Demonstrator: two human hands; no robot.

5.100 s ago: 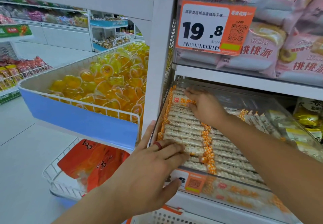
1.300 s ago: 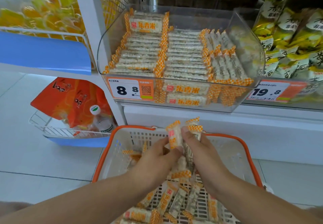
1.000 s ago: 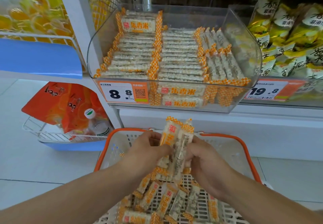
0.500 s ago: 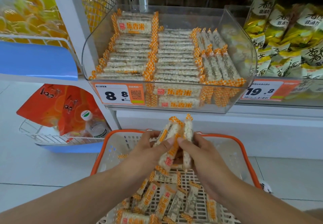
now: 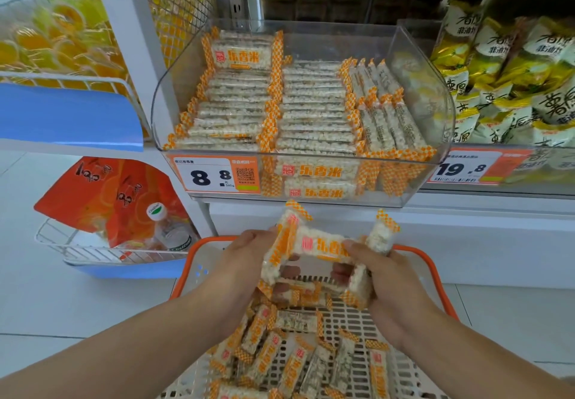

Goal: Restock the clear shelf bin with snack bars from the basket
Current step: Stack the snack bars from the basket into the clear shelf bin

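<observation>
A bundle of snack bars (image 5: 320,247) in white wrappers with orange checked ends is held above the basket (image 5: 432,269), an orange-rimmed white one. My left hand (image 5: 245,261) grips the bundle's left end, my right hand (image 5: 382,274) grips its right end. The top bar lies sideways with its label facing me. Several more bars (image 5: 289,355) lie loose on the basket floor. Above, the clear shelf bin (image 5: 432,93) holds neat rows of the same bars, with some bare room at its back right.
A price tag reading 8.8 (image 5: 214,176) is fixed to the bin's front. Yellow snack bags (image 5: 510,81) fill the shelf to the right. At left are a blue-fronted wire bin of yellow jellies (image 5: 59,56) and a lower wire rack with orange pouches (image 5: 105,199).
Both hands left the shelf bin and dropped to the basket. They gathered bars into a bundle and turned it from upright to lying sideways.
</observation>
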